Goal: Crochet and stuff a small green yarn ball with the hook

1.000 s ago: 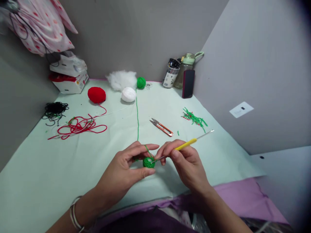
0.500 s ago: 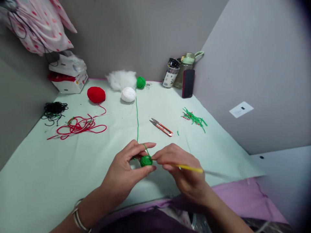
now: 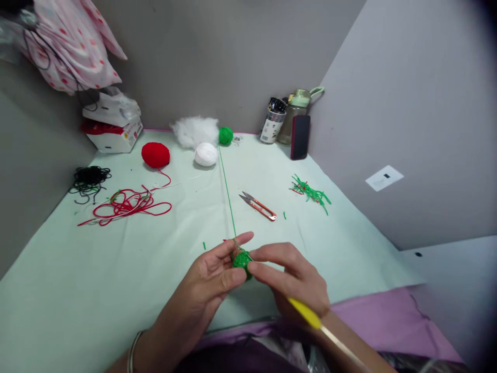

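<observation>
My left hand (image 3: 212, 280) pinches a small green crocheted piece (image 3: 241, 259) between thumb and fingers, just above the table's near edge. My right hand (image 3: 293, 282) grips a yellow-handled crochet hook (image 3: 310, 317), its tip at the green piece and its handle pointing back toward me. A taut green strand (image 3: 225, 186) runs from the piece over my left forefinger up to a green yarn ball (image 3: 225, 135) at the back.
Orange thread snips (image 3: 258, 205) lie beyond my hands. Green yarn scraps (image 3: 310, 191) sit to the right, red loose yarn (image 3: 124, 204) and black yarn (image 3: 88, 178) to the left. Red ball (image 3: 156, 155), white ball (image 3: 205, 154), stuffing, jar, bottle, phone (image 3: 300, 137) line the back.
The hook's handle has swung from pointing up and right to pointing down toward me. Both hands have shifted slightly right and nearer. The green strand now slants more.
</observation>
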The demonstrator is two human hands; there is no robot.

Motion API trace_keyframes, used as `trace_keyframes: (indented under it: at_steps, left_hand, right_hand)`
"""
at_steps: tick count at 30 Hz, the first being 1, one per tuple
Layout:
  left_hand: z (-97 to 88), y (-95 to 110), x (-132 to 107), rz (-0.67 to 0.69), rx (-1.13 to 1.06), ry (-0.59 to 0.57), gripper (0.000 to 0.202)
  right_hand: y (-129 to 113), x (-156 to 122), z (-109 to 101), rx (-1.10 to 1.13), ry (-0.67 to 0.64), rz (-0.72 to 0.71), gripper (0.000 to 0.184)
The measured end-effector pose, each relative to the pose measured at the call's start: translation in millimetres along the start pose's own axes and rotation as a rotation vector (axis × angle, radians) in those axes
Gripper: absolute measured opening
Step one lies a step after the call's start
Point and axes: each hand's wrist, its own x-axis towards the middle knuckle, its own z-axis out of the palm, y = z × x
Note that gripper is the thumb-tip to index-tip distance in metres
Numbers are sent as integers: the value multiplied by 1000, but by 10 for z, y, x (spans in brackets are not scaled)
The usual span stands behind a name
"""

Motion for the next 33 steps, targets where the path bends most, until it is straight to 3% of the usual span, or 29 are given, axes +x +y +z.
trace_keyframes:
  at_steps: [3,9,15,19,21,24,27,30,33]
  left_hand:
    - [-31,66,25,5,39,-5,61]
    - [-94,146,33,42,227,59,61]
    - [-116,207,20,18,285,8,52]
    - [-86,167,22,76,358,7,47]
    - [-70,114,29,144,418,46,47]
    - [-63,14,53,198,403,88,57]
    - [-63,-60,76,172,281,82,68]
    - [-56,-60,81,99,154,22,64]
    - [-60,2,71,53,103,-38,53]
  right_hand:
    - [14,28,-12,260,30,133,36]
    - [-29,104,-108,387,30,311,27]
    - [51,145,-98,784,158,682,13]
    - [80,173,-19,1018,159,884,18]
    - [51,148,25,941,158,823,19]
    - [-22,61,66,421,123,523,14]
    - [-75,-21,78,12,59,262,27]
    - [-79,-31,81,-41,47,147,36]
    - [-59,28,71,110,84,197,34]
